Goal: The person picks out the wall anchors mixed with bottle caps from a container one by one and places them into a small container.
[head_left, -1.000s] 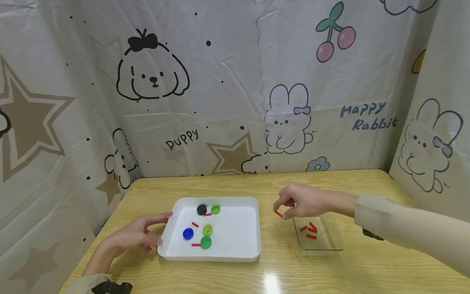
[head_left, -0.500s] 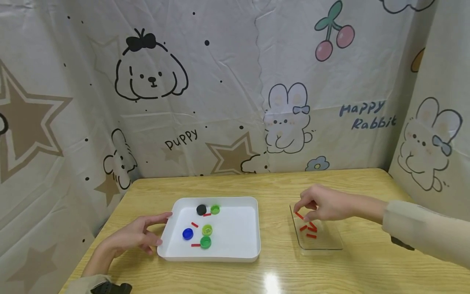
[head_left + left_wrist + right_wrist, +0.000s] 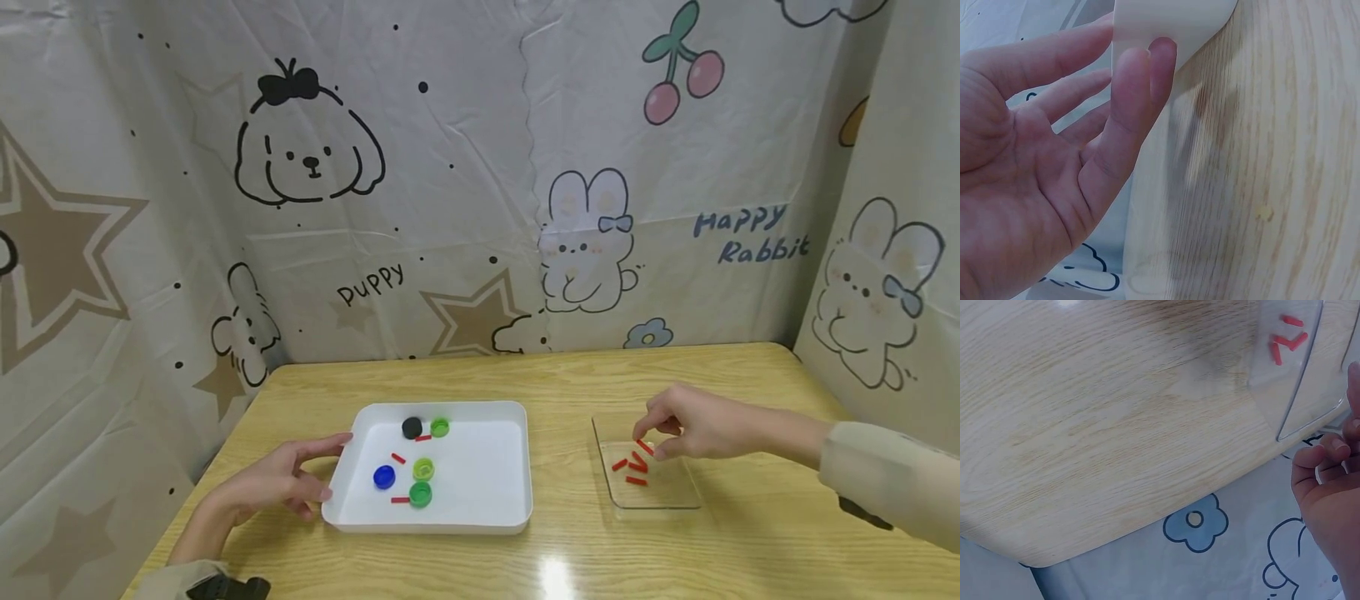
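My left hand [image 3: 273, 477] rests at the left end of a white plastic tray [image 3: 487, 467], its extended fingers touching the outer wall. The left wrist view shows the fingertips against that wall [image 3: 1175, 19]. On the right, my right hand [image 3: 697, 423] pinches a small red stick [image 3: 645, 447] between thumb and fingertips, above a clear shallow box [image 3: 667, 492]. Several other red sticks [image 3: 636, 481] lie in that box. At the right wrist view's edge, the right hand [image 3: 1332, 481] is only partly in frame and the pinched stick is not visible.
Inside the white tray lie a black cap [image 3: 412, 427], a blue cap [image 3: 384, 477], several green caps [image 3: 421, 495] and a few red sticks [image 3: 401, 500]. Printed cloth [image 3: 465, 167] hangs behind the wooden table [image 3: 570, 533].
With the red stick pinched, my right hand has moved rightward from the gap between tray and clear box to over the box. My left hand has stayed at the white tray.
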`<action>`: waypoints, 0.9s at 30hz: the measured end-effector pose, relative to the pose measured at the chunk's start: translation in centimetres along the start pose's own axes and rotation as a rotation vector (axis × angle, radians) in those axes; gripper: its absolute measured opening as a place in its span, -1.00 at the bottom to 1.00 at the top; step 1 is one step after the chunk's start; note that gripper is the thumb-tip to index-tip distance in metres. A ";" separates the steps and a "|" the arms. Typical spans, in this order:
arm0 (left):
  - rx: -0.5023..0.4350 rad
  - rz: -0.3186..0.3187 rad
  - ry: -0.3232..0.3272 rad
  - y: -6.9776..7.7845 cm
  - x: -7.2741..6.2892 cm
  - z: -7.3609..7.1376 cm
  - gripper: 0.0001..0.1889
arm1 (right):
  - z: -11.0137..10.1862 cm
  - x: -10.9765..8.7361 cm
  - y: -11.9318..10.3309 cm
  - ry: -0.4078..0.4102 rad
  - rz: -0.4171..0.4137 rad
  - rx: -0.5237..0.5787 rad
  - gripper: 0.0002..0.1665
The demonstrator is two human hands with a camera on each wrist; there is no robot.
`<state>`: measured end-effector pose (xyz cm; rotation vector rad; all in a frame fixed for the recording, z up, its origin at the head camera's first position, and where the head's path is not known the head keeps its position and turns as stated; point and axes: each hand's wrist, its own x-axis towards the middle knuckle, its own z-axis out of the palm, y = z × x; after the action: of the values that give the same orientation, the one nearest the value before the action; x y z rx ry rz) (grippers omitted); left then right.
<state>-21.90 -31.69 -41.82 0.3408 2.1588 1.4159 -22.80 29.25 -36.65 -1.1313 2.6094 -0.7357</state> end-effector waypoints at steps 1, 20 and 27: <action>0.004 0.001 -0.002 0.0 0.0 0.0 -0.06 | 0.0 -0.1 0.1 0.001 -0.001 0.002 -0.69; -0.005 0.013 -0.002 0.0 0.0 0.1 -0.07 | 0.8 -0.9 0.9 -0.019 0.028 0.016 -0.69; -0.008 0.024 -0.014 0.0 -0.1 0.0 -0.06 | 1.2 -1.0 1.2 -0.023 0.002 0.016 -0.70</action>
<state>-21.81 -31.72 -41.84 0.3743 2.1444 1.4305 -22.40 30.27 -38.34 -1.1261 2.5805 -0.7368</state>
